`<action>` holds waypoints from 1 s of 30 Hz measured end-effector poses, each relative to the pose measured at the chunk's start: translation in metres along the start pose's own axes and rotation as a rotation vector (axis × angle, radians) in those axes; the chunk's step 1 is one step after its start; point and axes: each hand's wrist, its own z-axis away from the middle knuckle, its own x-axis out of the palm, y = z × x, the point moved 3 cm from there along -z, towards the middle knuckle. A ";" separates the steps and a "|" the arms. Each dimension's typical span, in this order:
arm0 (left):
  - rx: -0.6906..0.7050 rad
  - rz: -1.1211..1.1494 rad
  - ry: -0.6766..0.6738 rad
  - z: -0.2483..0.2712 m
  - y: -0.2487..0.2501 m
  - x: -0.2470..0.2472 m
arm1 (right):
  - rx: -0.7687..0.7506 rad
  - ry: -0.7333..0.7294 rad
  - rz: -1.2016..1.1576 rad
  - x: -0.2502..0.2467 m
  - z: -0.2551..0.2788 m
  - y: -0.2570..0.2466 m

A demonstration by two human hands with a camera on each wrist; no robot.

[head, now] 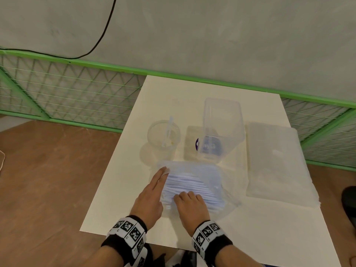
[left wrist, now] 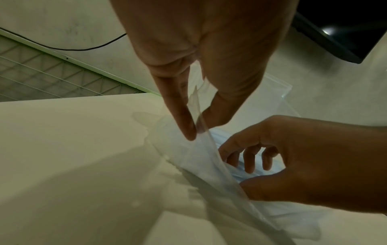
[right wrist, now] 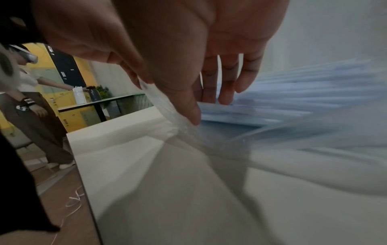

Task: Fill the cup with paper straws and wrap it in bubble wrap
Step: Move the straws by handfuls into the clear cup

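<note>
The left hand (left wrist: pixel 209 49) pinches the upper lip of the clear bag (head: pixel 217 182) between thumb and forefinger and holds the mouth open, the other fingers stretched along the bag's edge. The right hand (head: pixel 192 205) reaches into that mouth with its fingers (right wrist: pixel 228 82) curled down onto the near ends of the white straws (head: pixel 185 185); the right wrist view shows fingertips touching the bundle, but whether they have closed round any straws cannot be told. Its thumb presses the film at the opening.

The bag lies flat on the white table (head: pixel 119 189), straws fanned inside it. Beyond it, to the left, stands the clear cup (head: pixel 163 134), upright, with one straw (head: pixel 167 130) leaning in it, so filling has hardly begun. To the right of the cup stands a clear tub (head: pixel 221 120), and right of that lies the folded bubble wrap (head: pixel 275 158), untouched.

To do this step well, the left hand should probably keep the lip lifted and taut, so the film does not drag on the straws. The right hand would do best to gather a small bunch near the ends, squeeze lightly so the paper tubes are not crushed, and draw them out along their own length. The cup looks light and may tip, so the bunch should go in gently, ends down.
</note>
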 end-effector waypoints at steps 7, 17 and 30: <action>0.006 0.033 0.004 0.002 0.005 0.000 | -0.006 -0.137 0.042 -0.003 -0.005 -0.003; 0.007 0.036 0.003 0.004 0.004 0.000 | 0.012 -0.161 0.085 0.005 -0.004 0.004; -0.008 0.034 -0.007 0.001 0.008 -0.003 | 0.009 -0.245 0.152 0.007 -0.015 0.005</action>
